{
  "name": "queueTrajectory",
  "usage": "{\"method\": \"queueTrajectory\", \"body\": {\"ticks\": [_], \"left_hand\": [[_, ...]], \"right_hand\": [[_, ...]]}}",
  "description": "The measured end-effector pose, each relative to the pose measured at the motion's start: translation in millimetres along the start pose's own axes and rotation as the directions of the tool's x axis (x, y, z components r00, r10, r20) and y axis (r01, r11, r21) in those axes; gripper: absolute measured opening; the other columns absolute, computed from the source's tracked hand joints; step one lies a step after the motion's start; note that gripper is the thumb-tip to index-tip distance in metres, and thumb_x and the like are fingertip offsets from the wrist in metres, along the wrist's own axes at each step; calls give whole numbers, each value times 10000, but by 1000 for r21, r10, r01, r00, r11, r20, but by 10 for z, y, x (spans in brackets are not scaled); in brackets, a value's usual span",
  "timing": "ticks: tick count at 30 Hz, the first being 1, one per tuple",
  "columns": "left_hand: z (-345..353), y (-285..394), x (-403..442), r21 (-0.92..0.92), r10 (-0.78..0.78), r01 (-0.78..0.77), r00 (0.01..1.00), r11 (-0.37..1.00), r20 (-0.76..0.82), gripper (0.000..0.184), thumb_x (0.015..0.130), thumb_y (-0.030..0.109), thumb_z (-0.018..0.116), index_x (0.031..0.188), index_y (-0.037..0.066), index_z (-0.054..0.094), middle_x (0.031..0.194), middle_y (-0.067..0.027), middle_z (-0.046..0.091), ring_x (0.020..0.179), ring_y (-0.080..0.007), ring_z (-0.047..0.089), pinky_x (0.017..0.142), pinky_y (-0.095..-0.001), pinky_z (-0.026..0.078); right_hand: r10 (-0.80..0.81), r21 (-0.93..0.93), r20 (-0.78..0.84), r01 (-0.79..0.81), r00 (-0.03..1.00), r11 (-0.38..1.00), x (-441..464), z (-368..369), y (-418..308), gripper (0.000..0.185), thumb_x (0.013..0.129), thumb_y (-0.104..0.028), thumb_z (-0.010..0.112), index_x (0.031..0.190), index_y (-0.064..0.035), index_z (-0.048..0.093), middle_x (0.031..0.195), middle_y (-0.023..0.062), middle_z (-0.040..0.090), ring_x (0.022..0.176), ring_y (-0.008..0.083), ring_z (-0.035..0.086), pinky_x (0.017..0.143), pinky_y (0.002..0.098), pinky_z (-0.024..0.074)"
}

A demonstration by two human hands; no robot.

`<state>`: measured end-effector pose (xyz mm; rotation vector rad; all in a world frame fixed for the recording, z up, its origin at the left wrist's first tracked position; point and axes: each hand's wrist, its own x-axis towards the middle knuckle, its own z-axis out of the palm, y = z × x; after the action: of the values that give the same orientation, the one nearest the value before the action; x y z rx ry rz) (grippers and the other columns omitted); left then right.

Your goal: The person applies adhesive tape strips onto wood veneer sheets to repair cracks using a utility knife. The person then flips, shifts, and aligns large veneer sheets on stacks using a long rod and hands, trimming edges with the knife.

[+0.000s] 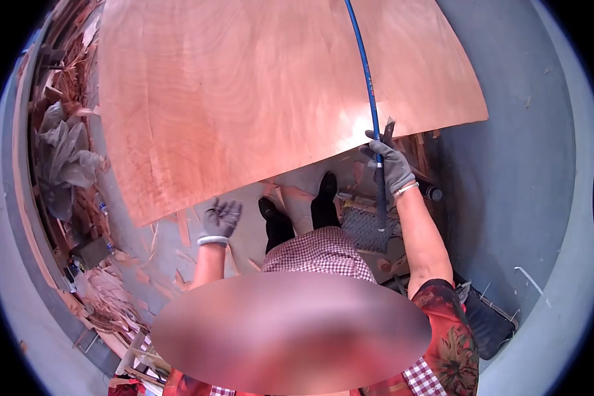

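A large sheet of reddish wood veneer [244, 99] fills the upper middle of the view. My left hand [221, 218], in a grey glove, is just below the sheet's near edge, its fingers apart and nothing in it. My right hand [391, 162], also gloved, is at the near right edge of the sheet, closed around a long blue rod [365, 63] with a black grip [381, 198] at its lower end. The rod runs up across the sheet. A dark, flat blade-like piece [389, 131] also shows at my right fingers, partly hidden by them.
Veneer scraps [105, 290] and crumpled clear plastic [66, 155] lie along the left. A grey woven-topped stool [366, 224] stands below my right hand, near my shoes [327, 188]. At the lower right is a black case-like object [488, 323]. A grey wall [528, 165] rises on the right.
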<state>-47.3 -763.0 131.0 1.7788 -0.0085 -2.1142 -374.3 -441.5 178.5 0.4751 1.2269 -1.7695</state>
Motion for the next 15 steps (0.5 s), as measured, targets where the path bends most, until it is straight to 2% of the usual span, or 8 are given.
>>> {"method": "queueTrajectory", "body": {"ticks": [2, 9, 10, 11, 12, 13, 14, 15], "left_hand": [[159, -246, -170, 28, -224, 222, 974, 975, 48, 548, 846, 275, 625, 1239, -33, 399, 1313, -222, 409, 1204, -400, 411, 976, -523, 401], [183, -250, -147, -220, -58, 189, 868, 957, 494, 591, 876, 406, 534, 1289, 4, 401, 1327, -158, 447, 1242, -302, 402, 1053, -507, 283], [147, -104, -194, -496, -142, 530, 769, 688, 624, 560, 905, 409, 448, 1315, 32, 388, 1374, -145, 392, 1278, -294, 351, 1076, -489, 242], [308, -72, -257, -446, -86, 539, 701, 714, 708, 557, 910, 408, 428, 1332, 48, 375, 1391, -134, 378, 1295, -292, 331, 1088, -475, 227], [442, -36, -290, -398, -29, 535, 622, 745, 782, 555, 915, 406, 408, 1349, 64, 363, 1408, -123, 364, 1311, -289, 311, 1099, -460, 212], [485, 2, -334, -206, 157, 6, 629, 979, 762, 578, 895, 400, 454, 1357, 69, 351, 1394, -115, 391, 1309, -292, 321, 1100, -450, 222], [411, 109, -239, -294, 113, 67, 823, 954, 556, 590, 868, 390, 490, 1348, 69, 369, 1375, -132, 412, 1276, -325, 363, 1076, -463, 261], [315, 139, -117, -305, 99, 65, 865, 950, 492, 587, 845, 356, 545, 1328, 57, 394, 1366, -129, 421, 1261, -323, 379, 1056, -458, 303]], "right_hand": [[-82, -96, -44, 77, 996, 992, -77, 157, -140, 277, 828, -124, 637, 1086, -32, 595, 815, 85, 642, 564, 93, 555, 468, 183, 416], [-133, -249, -72, 111, 989, 962, -425, 493, -467, 261, 834, -201, 638, 1015, -14, 625, 642, 4, 589, 559, 86, 558, 526, 196, 435], [-68, -167, -104, 50, 992, 985, -431, 443, -467, 258, 823, -200, 643, 1010, -22, 631, 619, 14, 578, 584, 97, 561, 545, 210, 432], [-164, -333, 2, 155, 986, 930, -485, 351, -456, 277, 778, -184, 681, 1004, -32, 635, 716, 9, 608, 628, 114, 573, 580, 223, 444], [-149, -299, -42, 130, 988, 945, -452, 298, -376, 291, 777, -154, 676, 1036, -31, 625, 744, 1, 601, 617, 102, 559, 556, 217, 441], [-135, -263, -85, 108, 987, 959, -434, 273, -310, 310, 776, -124, 670, 1067, -30, 614, 771, -7, 594, 606, 90, 545, 532, 211, 437], [-120, -225, -128, 89, 985, 970, -419, 252, -248, 334, 776, -94, 664, 1098, -30, 604, 799, -16, 587, 595, 78, 531, 509, 205, 433], [-85, -87, -53, 81, 995, 993, -251, 8, -63, 336, 770, -134, 682, 1086, -49, 608, 723, -38, 543, 538, 61, 499, 439, 189, 391]]}}
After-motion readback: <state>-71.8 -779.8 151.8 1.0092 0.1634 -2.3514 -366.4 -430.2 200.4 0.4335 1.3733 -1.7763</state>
